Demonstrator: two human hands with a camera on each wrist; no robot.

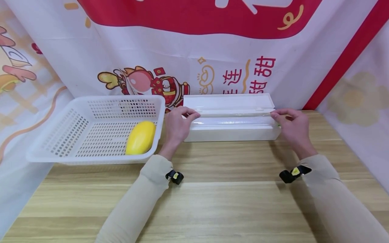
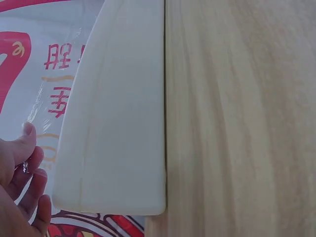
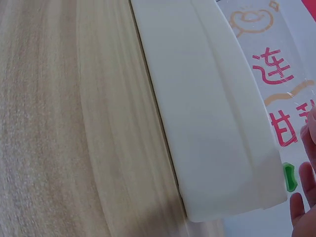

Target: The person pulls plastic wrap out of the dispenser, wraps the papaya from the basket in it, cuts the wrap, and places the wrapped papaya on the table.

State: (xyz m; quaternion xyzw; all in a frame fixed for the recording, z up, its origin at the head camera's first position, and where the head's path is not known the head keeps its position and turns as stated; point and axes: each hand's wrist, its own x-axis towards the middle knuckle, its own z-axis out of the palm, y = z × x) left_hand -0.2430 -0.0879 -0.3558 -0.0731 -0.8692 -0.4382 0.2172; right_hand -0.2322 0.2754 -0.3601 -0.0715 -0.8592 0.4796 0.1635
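A long white cling film dispenser box (image 1: 232,134) stands on the table with its lid (image 1: 228,101) raised at the back. Inside lies a roll of clear cling film (image 1: 231,122). Between finger and thumb, my left hand (image 1: 178,125) pinches the film's edge at the box's left end. At the right end my right hand (image 1: 294,130) pinches the same edge. The sheet of film (image 2: 42,101) stretches up from the box in the left wrist view. A small green piece (image 3: 290,177) shows at the box's end, beside the right fingers.
Left of the box is a white perforated plastic basket (image 1: 91,158) with a yellow mango-like fruit (image 1: 141,137) in it. A printed cloth (image 1: 170,44) hangs right behind the box. The wooden table (image 1: 231,202) extends in front.
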